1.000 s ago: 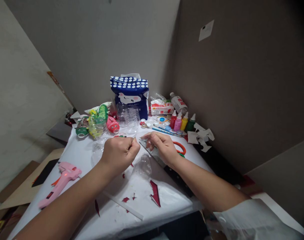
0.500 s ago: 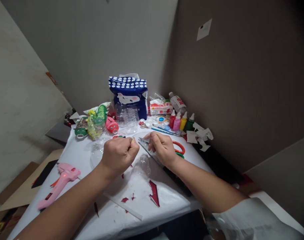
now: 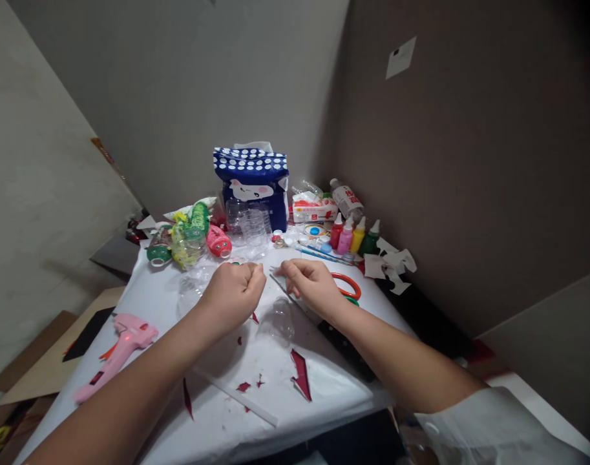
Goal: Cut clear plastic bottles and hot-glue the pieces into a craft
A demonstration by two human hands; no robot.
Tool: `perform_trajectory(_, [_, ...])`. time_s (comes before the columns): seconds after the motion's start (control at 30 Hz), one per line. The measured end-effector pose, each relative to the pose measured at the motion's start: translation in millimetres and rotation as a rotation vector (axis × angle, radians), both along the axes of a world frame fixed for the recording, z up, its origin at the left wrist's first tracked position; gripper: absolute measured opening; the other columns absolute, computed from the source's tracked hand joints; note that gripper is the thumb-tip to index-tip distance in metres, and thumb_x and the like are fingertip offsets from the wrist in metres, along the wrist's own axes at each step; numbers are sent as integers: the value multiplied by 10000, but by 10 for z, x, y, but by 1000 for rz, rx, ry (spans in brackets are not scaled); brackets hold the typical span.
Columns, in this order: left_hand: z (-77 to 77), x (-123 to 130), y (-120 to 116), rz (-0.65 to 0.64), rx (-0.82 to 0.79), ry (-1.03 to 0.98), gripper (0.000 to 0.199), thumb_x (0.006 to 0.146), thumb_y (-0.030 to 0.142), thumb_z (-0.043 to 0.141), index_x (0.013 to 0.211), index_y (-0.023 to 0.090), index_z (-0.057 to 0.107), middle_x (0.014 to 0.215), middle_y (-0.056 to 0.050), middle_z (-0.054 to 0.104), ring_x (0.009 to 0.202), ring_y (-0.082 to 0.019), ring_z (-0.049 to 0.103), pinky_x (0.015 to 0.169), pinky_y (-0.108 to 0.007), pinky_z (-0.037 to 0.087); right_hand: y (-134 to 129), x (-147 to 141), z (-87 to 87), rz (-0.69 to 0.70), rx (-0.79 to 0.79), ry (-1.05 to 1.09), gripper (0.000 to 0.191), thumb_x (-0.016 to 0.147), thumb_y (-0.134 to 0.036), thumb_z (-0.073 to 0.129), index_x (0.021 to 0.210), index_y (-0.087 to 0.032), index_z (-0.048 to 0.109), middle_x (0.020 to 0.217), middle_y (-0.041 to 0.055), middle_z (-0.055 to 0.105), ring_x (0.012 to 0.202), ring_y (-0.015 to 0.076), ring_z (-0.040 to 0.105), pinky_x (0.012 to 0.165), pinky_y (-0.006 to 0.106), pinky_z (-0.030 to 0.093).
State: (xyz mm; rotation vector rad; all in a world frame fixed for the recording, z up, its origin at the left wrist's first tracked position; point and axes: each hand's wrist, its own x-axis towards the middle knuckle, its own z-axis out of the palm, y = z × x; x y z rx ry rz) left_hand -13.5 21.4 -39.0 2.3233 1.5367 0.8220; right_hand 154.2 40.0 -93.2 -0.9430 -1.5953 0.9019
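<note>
Clear plastic makes up one rounded bottle piece (image 3: 278,323) on the white-covered table (image 3: 333,378), just below both hands. The left hand (image 3: 236,290) is clenched, thumb against forefinger; whether it pinches anything cannot be told. The right hand (image 3: 311,287) half curls its fingers near one pair of scissors (image 3: 357,287) with looped orange-and-green handles; its grasp is unclear. Four nozzle-topped paint bottles (image 3: 345,240) stand behind; one smooth pink glue gun (image 3: 123,345) lies at left.
</note>
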Motion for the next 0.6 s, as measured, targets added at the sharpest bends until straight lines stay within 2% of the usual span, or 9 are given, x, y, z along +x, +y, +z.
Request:
perform_trajectory(0.13, [-2, -10, 25, -42, -20, -28, 432, 867, 358, 366, 462, 209, 348, 459, 21, 418, 469, -122, 407, 523, -277, 283, -18, -16, -20, -30, -10, -5, 472, 905, -494, 499, 551, -192, 576, 492, -21, 520, 512, 120, 502, 558, 244, 400])
perform_trajectory(0.3, [20, 9, 15, -80, -219, -1, 477, 885, 496, 381, 619, 181, 622, 466, 32, 470, 480, -142, 460, 509, -262, 327, -24, -24, -27, -99, 7, 32, 439, 905, -465, 497, 557, -200, 528, 539, -19, 517, 553, 123, 478, 590, 255, 378])
perform_trajectory(0.37, [41, 20, -3, -89, -283, 19, 467, 875, 505, 396, 616, 183, 614, 463, 28, 481, 477, -145, 460, 504, -262, 324, -28, -26, -13, -84, 11, 34, 432, 905, -478, 498, 581, -197, 549, 536, -26, 491, 549, 122, 460, 578, 256, 369])
perform_trajectory(0.5, [80, 13, 4, -82, -243, -22, 452, 849, 467, 391, 507, 195, 507, 453, 12, 486, 478, -144, 454, 512, -266, 332, -63, -27, 38, -17, 19, -1, 377, 873, -455, 544, 608, -189, 579, 538, -39, 448, 543, 113, 419, 540, 250, 338])
perform_trajectory(0.6, [79, 13, 31, -90, -290, -109, 440, 809, 484, 422, 498, 191, 529, 428, 25, 436, 455, -133, 414, 489, -260, 318, -85, -28, 51, 2, 15, -31, 318, 849, -390, 572, 605, -186, 575, 546, -40, 465, 548, 109, 415, 543, 245, 335])
